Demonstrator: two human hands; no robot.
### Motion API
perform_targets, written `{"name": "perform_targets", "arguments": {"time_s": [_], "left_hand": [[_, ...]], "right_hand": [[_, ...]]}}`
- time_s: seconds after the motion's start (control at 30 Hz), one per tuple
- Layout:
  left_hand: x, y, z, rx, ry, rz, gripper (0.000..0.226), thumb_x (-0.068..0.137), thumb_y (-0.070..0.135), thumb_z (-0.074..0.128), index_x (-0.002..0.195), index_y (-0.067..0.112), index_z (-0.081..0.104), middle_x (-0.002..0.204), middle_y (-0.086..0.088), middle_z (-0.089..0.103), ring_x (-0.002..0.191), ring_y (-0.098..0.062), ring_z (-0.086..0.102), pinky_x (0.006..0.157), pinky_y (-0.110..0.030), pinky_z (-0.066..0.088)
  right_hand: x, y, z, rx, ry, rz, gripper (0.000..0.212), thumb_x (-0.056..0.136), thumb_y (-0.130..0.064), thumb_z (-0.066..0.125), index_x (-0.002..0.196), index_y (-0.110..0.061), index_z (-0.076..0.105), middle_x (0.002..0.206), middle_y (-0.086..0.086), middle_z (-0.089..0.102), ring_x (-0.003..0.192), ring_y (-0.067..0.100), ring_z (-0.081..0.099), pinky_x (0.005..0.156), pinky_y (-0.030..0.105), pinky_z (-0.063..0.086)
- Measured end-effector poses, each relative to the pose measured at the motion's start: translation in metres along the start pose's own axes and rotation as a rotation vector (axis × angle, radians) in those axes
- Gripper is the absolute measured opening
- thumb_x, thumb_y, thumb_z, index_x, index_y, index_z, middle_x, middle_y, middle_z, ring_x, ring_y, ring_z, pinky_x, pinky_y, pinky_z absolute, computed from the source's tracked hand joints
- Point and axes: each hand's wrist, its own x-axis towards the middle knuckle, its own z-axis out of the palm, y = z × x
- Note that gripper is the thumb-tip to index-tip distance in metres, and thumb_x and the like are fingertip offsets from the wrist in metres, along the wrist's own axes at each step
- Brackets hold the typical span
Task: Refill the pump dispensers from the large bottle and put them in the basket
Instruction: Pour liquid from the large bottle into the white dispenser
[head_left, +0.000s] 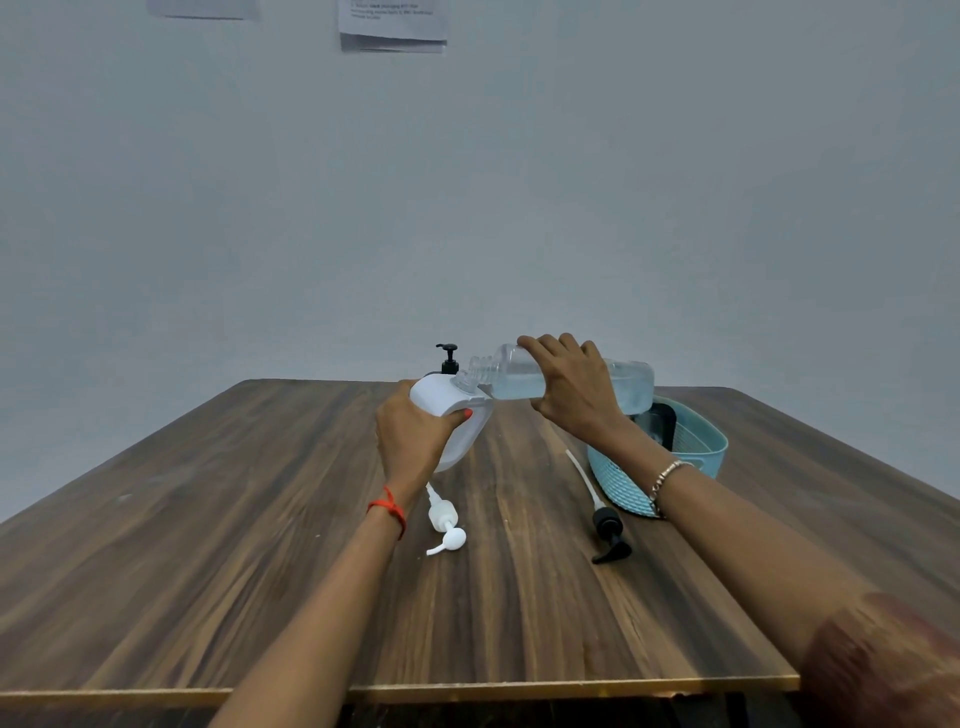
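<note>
2 containers were in hand. Right hand (571, 387) gripped the bottle (506, 374) mid-body, fingers curled over the top, thumb under. The bottle lay almost level, with its mouth at the opening of the dispenser (441, 395). Clear liquid pooled along the bottle's low side, roughly half full. Left hand (410, 436) wrapped the white dispenser, thumb pressed on its front. It tilted toward the bottle; couldn't tell its fill level or whether its base touched the table (260, 519). 1 rear dispenser (449, 358) with a black pump top stood behind, near the far edge. Teal basket (696, 447) sat right of the bottle, with 1 dark item (662, 423) inside, mostly hidden. White pump (445, 522) lay by the left wrist and black pump (608, 527) just beside the basket, tubes exposed. Table was dark wood grain. Wall (467, 208) was plain grey, with 2 papers (393, 26) stuck high up.
</note>
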Motion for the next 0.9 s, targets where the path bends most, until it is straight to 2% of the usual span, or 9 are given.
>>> {"name": "perform_targets", "arguments": {"time_s": [0.37, 0.47, 0.53, 0.6, 0.83, 0.9], "left_hand": [[-0.0033, 0.0016, -0.0038, -0.035, -0.004, -0.006, 0.044, 0.058, 0.022, 0.086, 0.097, 0.016, 0.066, 0.078, 0.010, 0.057, 0.071, -0.007, 0.053, 0.053, -0.009, 0.034], [-0.0051, 0.0028, -0.0055, -0.059, -0.008, -0.005, 0.039, 0.058, 0.020, 0.085, 0.090, 0.025, 0.063, 0.069, 0.018, 0.054, 0.063, 0.002, 0.051, 0.048, -0.006, 0.036], [-0.0057, 0.0027, -0.0059, -0.061, -0.008, -0.019, 0.040, 0.058, 0.021, 0.085, 0.092, 0.021, 0.064, 0.071, 0.017, 0.054, 0.063, 0.004, 0.050, 0.049, -0.005, 0.034], [-0.0063, 0.0029, -0.0063, -0.054, -0.005, -0.023, 0.042, 0.058, 0.021, 0.085, 0.095, 0.018, 0.066, 0.072, 0.015, 0.055, 0.063, 0.004, 0.050, 0.051, -0.005, 0.032], [-0.0088, 0.0044, -0.0079, -0.071, -0.012, -0.015, 0.038, 0.058, 0.021, 0.085, 0.087, 0.027, 0.061, 0.068, 0.019, 0.053, 0.063, 0.006, 0.051, 0.054, -0.011, 0.036], [-0.0092, 0.0041, -0.0081, -0.074, -0.011, -0.023, 0.039, 0.058, 0.021, 0.086, 0.089, 0.024, 0.062, 0.070, 0.016, 0.055, 0.064, 0.002, 0.052, 0.055, -0.011, 0.037]], "right_hand": [[-0.0004, -0.0027, -0.0020, 0.004, -0.009, 0.001, 0.065, 0.070, -0.010, 0.068, 0.131, -0.014, 0.046, 0.117, 0.008, 0.059, 0.099, 0.028, 0.052, 0.080, 0.038, 0.039], [-0.0011, -0.0038, -0.0023, 0.004, -0.011, 0.001, 0.064, 0.071, -0.010, 0.068, 0.131, -0.014, 0.046, 0.117, 0.008, 0.060, 0.100, 0.029, 0.053, 0.080, 0.038, 0.040], [-0.0016, -0.0042, -0.0023, 0.006, -0.011, 0.000, 0.064, 0.070, -0.010, 0.068, 0.131, -0.014, 0.046, 0.117, 0.009, 0.060, 0.099, 0.029, 0.053, 0.079, 0.038, 0.039], [-0.0018, -0.0043, -0.0026, 0.009, -0.009, -0.002, 0.065, 0.070, -0.009, 0.068, 0.131, -0.014, 0.047, 0.116, 0.009, 0.060, 0.099, 0.029, 0.053, 0.079, 0.038, 0.039], [-0.0025, -0.0045, -0.0042, 0.009, -0.002, -0.010, 0.064, 0.069, -0.008, 0.068, 0.130, -0.013, 0.048, 0.115, 0.009, 0.061, 0.098, 0.030, 0.054, 0.078, 0.039, 0.040], [-0.0031, -0.0045, -0.0042, 0.007, -0.002, -0.010, 0.063, 0.070, -0.008, 0.067, 0.130, -0.013, 0.048, 0.114, 0.009, 0.061, 0.098, 0.030, 0.054, 0.077, 0.038, 0.039]]}}
